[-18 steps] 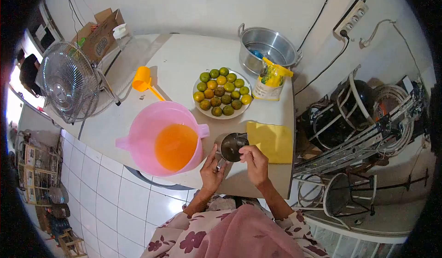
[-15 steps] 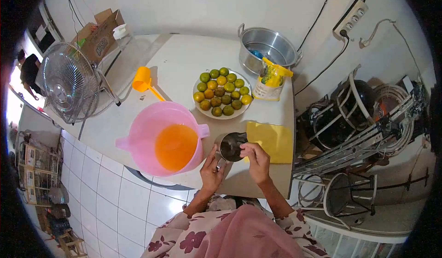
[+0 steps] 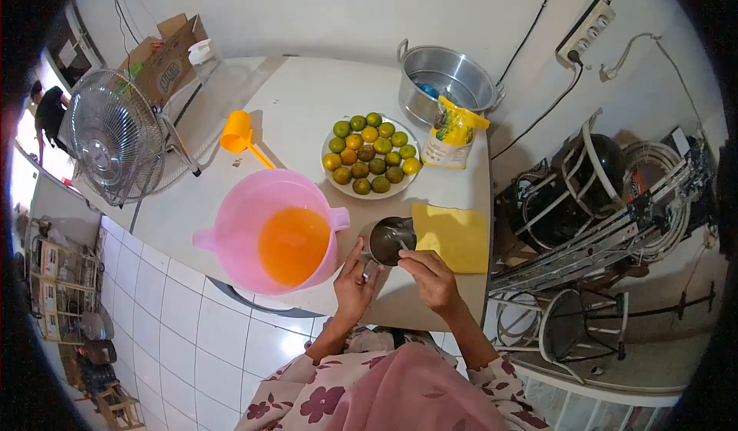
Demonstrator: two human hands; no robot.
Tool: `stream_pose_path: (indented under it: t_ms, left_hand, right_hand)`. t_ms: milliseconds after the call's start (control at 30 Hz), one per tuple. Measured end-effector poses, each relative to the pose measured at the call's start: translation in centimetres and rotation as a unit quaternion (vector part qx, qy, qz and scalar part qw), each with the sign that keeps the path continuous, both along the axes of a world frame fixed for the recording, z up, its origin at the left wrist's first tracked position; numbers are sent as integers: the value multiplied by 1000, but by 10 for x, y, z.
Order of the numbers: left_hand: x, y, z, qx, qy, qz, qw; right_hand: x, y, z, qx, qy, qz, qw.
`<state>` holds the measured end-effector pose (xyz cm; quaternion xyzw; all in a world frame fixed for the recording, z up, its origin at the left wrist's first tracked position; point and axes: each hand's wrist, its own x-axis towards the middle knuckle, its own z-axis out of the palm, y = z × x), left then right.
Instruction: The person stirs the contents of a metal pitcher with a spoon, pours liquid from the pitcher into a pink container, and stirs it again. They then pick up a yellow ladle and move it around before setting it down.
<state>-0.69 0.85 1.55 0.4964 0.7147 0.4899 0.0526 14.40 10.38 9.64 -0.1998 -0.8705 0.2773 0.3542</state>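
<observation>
While left hand [image 3: 352,283] grips steel cup [image 3: 390,240], right hand [image 3: 432,276] pinches utensil [image 3: 402,245] (tip inside cup).

Light: bright, even indoor light; daylight glare at far left.
Shadows: soft on the worktop [image 3: 307,93].
Distortion: strong fisheye, black vignetted corners.
Focus: centre sharp, edges softer.

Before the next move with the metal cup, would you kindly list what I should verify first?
1. Left hand grips the metal cup at its side: ok.
2. Right hand pinches a thin utensil dipped in the cup: ok.
3. Cup upright: ok.
4. Cup's contents: cannot tell.
5. Pink jug upright, orange liquid well below its rim: ok.
6. Yellow cloth lies flat right of the cup: ok.
</observation>
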Motion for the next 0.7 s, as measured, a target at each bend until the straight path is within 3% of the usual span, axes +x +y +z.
stream_pose_path:
  t_ms: [100,267,500,700]
  left_hand:
    - [0,2,2,-20,-35,0,999]
    - [-2,4,9,-48,-9,0,999]
    - [-4,10,15,-48,5,2,999]
    - [-3,8,15,-54,-14,4,998]
  right_hand:
    - [0,5,-3,53,4,36,998]
    - [7,6,-2,-24,-26,32,999]
    - [1,13,15,-19,26,56,998]
    - [7,16,5,-41,-52,16,998]
